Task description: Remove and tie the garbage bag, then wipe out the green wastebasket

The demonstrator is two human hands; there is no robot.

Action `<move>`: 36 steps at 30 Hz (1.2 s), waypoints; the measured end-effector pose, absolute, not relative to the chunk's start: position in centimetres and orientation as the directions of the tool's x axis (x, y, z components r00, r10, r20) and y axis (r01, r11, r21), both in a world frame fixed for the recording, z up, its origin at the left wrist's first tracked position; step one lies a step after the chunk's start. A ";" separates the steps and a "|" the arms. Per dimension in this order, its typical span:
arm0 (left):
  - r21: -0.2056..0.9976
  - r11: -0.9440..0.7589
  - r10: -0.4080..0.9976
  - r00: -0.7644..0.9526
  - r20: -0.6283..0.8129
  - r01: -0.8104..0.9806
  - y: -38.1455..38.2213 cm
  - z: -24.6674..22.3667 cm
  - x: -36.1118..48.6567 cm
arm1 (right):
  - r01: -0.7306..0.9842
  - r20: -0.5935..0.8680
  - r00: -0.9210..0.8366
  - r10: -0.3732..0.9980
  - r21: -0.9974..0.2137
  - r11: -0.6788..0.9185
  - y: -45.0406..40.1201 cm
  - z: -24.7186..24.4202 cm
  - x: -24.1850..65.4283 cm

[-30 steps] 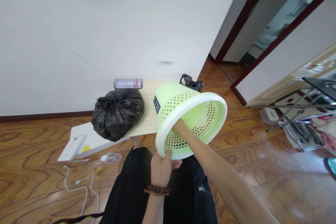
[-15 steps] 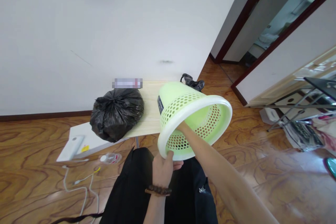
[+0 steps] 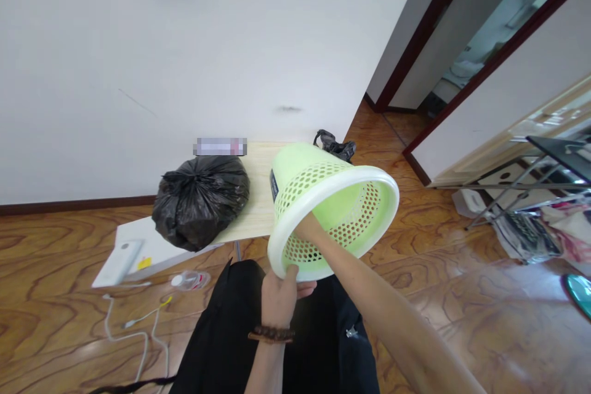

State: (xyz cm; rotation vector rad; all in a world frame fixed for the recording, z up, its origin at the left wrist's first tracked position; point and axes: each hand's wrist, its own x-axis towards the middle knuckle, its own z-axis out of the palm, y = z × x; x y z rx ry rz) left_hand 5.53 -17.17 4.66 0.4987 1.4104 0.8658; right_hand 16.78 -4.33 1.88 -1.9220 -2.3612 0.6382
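Observation:
A light green plastic wastebasket (image 3: 318,181) with a perforated band and a white rim lies tilted, its mouth facing me. My left hand (image 3: 281,292) grips the rim at its lower left, thumb on the inner side and fingers beneath. Through the mouth reaches my right arm, with my right hand (image 3: 305,226) inside; its fingers are hidden by the basket wall. To the left, a full, knotted black garbage bag (image 3: 203,200) rests on the pale wooden tabletop (image 3: 258,178). Behind the basket is a crumpled black plastic bag (image 3: 336,146).
A blurred-out flat box (image 3: 220,146) stands against the wall behind the garbage bag. On the floor at left are a plastic bottle (image 3: 190,281), white cables (image 3: 124,335) and a white box (image 3: 138,246). At right stands a folding rack (image 3: 530,191).
The whole view has shifted slightly, so things appear a little further left. My left hand keeps its hold on the rim, and my right arm is still inside the basket.

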 end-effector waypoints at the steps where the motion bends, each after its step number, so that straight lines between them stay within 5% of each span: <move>1: 0.762 0.610 0.770 -0.063 -0.634 -0.216 -17.2 4.6 5.4 | 0.906 -0.207 -0.286 0.936 -0.377 0.193 -4.9 1.6 16.2; 5: 0.750 0.606 0.754 -0.107 -0.648 -0.264 -16.9 4.9 4.5 | 0.882 -0.182 -0.415 0.892 -0.320 0.345 -6.1 1.8 17.9; 9: 0.728 0.610 0.741 -0.099 -0.664 -0.313 -16.9 5.3 4.7 | 0.980 -0.157 -0.189 0.969 -0.098 0.175 -5.7 2.9 20.7; 12: 0.736 0.598 0.757 -0.081 -0.649 -0.318 -17.2 5.0 5.7 | 0.972 -0.233 -0.149 0.961 -0.213 0.099 -6.0 2.8 18.6; 16: 0.756 0.561 0.780 -0.090 -0.619 -0.336 -17.5 4.7 6.1 | 0.825 -0.167 -0.346 0.923 -0.522 0.215 -7.2 2.3 15.6; 19: 0.743 0.557 0.758 -0.138 -0.637 -0.372 -17.4 5.0 5.7 | 0.848 -0.180 -0.392 0.902 -0.452 0.278 -7.4 2.6 17.4; 23: 0.724 0.588 0.740 -0.122 -0.662 -0.362 -17.5 4.9 5.6 | 0.948 -0.190 -0.245 0.951 -0.254 0.193 -7.1 2.9 20.0; 27: 0.797 0.546 0.810 -0.084 -0.581 -0.258 -18.0 3.8 6.2 | 0.905 -0.239 -0.276 0.931 -0.391 0.168 -7.9 2.3 17.1; 30: 0.817 0.533 0.823 -0.090 -0.561 -0.222 -18.2 3.4 6.0 | 0.830 -0.145 -0.372 0.917 -0.495 0.258 -8.5 1.8 15.4; 36: 0.790 0.539 0.785 -0.166 -0.597 -0.291 -18.3 3.5 5.4 | 0.941 -0.159 -0.335 0.929 -0.108 0.321 -6.7 3.1 21.2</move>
